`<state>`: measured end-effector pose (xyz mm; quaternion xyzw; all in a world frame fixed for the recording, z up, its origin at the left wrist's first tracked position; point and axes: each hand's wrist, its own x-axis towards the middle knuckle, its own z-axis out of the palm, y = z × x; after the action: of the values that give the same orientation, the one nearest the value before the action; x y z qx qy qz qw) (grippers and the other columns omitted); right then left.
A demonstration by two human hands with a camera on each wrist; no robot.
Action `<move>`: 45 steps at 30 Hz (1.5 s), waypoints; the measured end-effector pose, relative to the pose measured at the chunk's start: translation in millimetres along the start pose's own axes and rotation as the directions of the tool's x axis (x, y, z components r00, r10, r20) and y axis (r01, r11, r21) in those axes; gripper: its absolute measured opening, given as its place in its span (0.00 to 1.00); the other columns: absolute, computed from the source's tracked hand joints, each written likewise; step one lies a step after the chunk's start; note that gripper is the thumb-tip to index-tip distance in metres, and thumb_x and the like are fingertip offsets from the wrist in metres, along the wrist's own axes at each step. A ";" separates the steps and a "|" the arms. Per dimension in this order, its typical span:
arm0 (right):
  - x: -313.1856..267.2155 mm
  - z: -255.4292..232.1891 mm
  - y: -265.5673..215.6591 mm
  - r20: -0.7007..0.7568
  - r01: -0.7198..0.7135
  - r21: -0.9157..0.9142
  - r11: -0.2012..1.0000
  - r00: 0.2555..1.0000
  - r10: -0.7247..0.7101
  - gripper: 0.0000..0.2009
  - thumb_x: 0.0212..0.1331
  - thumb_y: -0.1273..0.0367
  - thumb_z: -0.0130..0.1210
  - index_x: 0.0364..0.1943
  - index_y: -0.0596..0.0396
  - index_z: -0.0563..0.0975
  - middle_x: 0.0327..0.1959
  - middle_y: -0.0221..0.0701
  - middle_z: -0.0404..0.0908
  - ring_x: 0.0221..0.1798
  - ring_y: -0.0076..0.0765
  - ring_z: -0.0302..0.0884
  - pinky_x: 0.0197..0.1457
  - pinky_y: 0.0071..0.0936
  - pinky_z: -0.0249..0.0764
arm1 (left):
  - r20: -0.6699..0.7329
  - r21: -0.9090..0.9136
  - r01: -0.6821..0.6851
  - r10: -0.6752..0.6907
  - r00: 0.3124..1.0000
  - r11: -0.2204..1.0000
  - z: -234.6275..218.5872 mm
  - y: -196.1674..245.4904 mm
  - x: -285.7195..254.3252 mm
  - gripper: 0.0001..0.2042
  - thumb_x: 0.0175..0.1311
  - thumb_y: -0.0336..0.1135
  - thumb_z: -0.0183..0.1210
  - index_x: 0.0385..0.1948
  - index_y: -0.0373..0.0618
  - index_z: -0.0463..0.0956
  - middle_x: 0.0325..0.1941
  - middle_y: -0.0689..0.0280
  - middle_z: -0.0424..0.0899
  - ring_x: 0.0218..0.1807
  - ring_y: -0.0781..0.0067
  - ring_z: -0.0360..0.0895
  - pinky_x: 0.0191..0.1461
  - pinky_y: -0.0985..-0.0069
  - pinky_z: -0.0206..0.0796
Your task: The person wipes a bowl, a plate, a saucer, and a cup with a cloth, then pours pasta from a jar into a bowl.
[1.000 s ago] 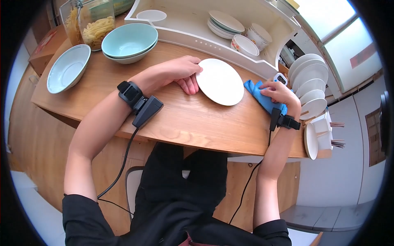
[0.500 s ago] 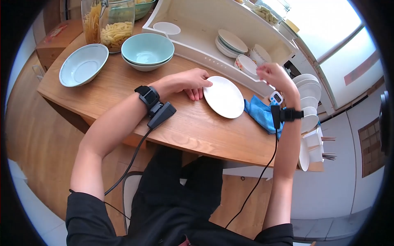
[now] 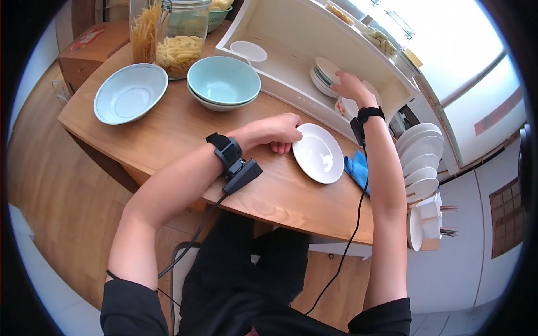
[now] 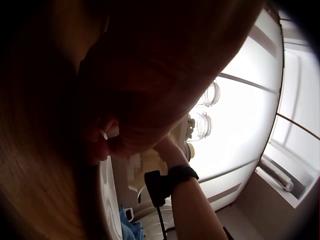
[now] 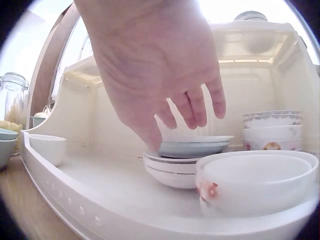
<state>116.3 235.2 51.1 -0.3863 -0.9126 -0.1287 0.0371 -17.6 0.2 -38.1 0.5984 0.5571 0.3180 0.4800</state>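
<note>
My left hand pinches the left edge of a round white plate close over the wooden table. Seen from the left wrist, that hand is dark and only a thin strip of the plate's edge shows. My right hand is inside the white shelf unit, over a stack of plates and bowls. Its fingers point down with gaps between them, and the thumb tip is right at the stack's rim. Beside this stack is a white bowl with a red flower.
A blue cloth lies right of the plate. Light blue stacked bowls, a shallow bowl and pasta jars occupy the table's left. Upright plates line the right end. A small white bowl sits in the shelf unit.
My right hand has left the blue cloth and moved up and forward to the stack in the shelf unit. The left hand keeps its pinch on the plate, which now shows its hollow face.
</note>
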 end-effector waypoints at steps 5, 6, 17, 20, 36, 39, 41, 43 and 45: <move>22.5 7.1 -5.9 0.143 0.008 -0.063 0.998 0.990 0.001 0.23 0.60 0.63 0.55 0.59 0.58 0.71 0.54 0.53 0.76 0.58 0.56 0.73 0.62 0.41 0.68 | 0.019 -0.013 0.029 -0.029 0.999 0.999 -2.9 -0.9 1.5 0.17 0.63 0.31 0.47 0.51 0.30 0.69 0.18 0.63 0.78 0.14 0.75 0.73 0.14 0.78 0.65; 25.6 12.1 -2.1 0.145 0.016 -0.031 0.999 0.989 -0.011 0.22 0.61 0.63 0.55 0.58 0.59 0.72 0.52 0.53 0.77 0.56 0.57 0.75 0.60 0.42 0.69 | 0.012 -0.016 0.033 -0.033 0.999 0.999 -2.5 -1.3 1.4 0.16 0.63 0.32 0.48 0.48 0.30 0.70 0.18 0.63 0.78 0.13 0.75 0.73 0.14 0.78 0.65; -0.3 4.1 -10.0 -0.009 0.039 -0.045 0.998 0.999 -0.039 0.14 0.62 0.63 0.54 0.45 0.57 0.80 0.41 0.50 0.82 0.48 0.57 0.79 0.51 0.46 0.73 | -0.020 0.017 0.033 -0.033 0.999 0.999 -1.0 -1.6 0.4 0.20 0.61 0.30 0.51 0.53 0.27 0.66 0.19 0.61 0.78 0.14 0.74 0.74 0.15 0.77 0.68; -2.7 3.5 -11.7 -0.033 0.063 -0.109 0.992 0.997 -0.067 0.12 0.62 0.64 0.52 0.41 0.57 0.80 0.38 0.49 0.82 0.44 0.57 0.80 0.48 0.47 0.75 | 0.025 0.002 0.023 -0.023 0.999 1.000 -2.3 -0.8 0.5 0.23 0.61 0.29 0.51 0.57 0.28 0.62 0.20 0.62 0.78 0.15 0.74 0.75 0.14 0.77 0.68; -36.3 -30.4 -8.0 -0.347 -0.059 -0.331 0.942 0.936 -0.063 0.07 0.60 0.71 0.48 0.37 0.58 0.75 0.30 0.44 0.83 0.35 0.51 0.84 0.39 0.44 0.79 | 0.133 0.118 0.024 -0.040 0.990 0.993 -5.8 5.9 -8.6 0.27 0.59 0.29 0.48 0.64 0.32 0.59 0.19 0.61 0.78 0.15 0.75 0.74 0.14 0.79 0.64; -64.1 -45.5 -6.7 -0.435 0.053 -0.236 0.970 0.887 -0.155 0.06 0.63 0.68 0.48 0.38 0.54 0.74 0.29 0.42 0.83 0.33 0.52 0.83 0.37 0.44 0.79 | 0.090 0.184 0.111 -0.129 0.988 0.977 -7.1 6.4 -2.9 0.24 0.63 0.34 0.48 0.60 0.31 0.62 0.17 0.62 0.77 0.12 0.76 0.70 0.12 0.78 0.60; -88.3 -53.2 -11.6 -0.475 0.126 -0.193 0.973 0.856 -0.206 0.06 0.63 0.67 0.49 0.37 0.53 0.73 0.28 0.41 0.82 0.32 0.51 0.82 0.35 0.44 0.78 | -0.006 0.137 0.080 -0.080 0.997 0.987 -7.2 8.2 -3.7 0.23 0.64 0.37 0.49 0.57 0.30 0.64 0.16 0.63 0.76 0.11 0.77 0.68 0.12 0.78 0.58; -110.1 -53.2 -14.0 -0.537 0.241 -0.148 0.959 0.795 -0.283 0.05 0.64 0.66 0.51 0.36 0.50 0.73 0.25 0.38 0.80 0.29 0.49 0.80 0.33 0.43 0.75 | -0.128 0.030 -0.029 0.032 0.991 0.999 -9.3 8.2 0.6 0.27 0.70 0.50 0.46 0.54 0.29 0.65 0.12 0.65 0.73 0.08 0.78 0.64 0.10 0.78 0.54; -140.0 -60.5 -25.0 -0.528 0.279 -0.202 0.939 0.776 -0.344 0.05 0.64 0.66 0.52 0.35 0.50 0.72 0.24 0.37 0.79 0.29 0.48 0.80 0.32 0.42 0.75 | -0.143 -0.337 -0.137 0.093 0.985 0.931 -13.4 14.9 -2.0 0.33 0.71 0.60 0.39 0.54 0.30 0.66 0.20 0.57 0.80 0.17 0.71 0.76 0.16 0.77 0.62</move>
<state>194.3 105.2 80.9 -0.1771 -0.9045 -0.2906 0.2571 -24.8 2.4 -19.4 0.5155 0.4852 0.4751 0.5226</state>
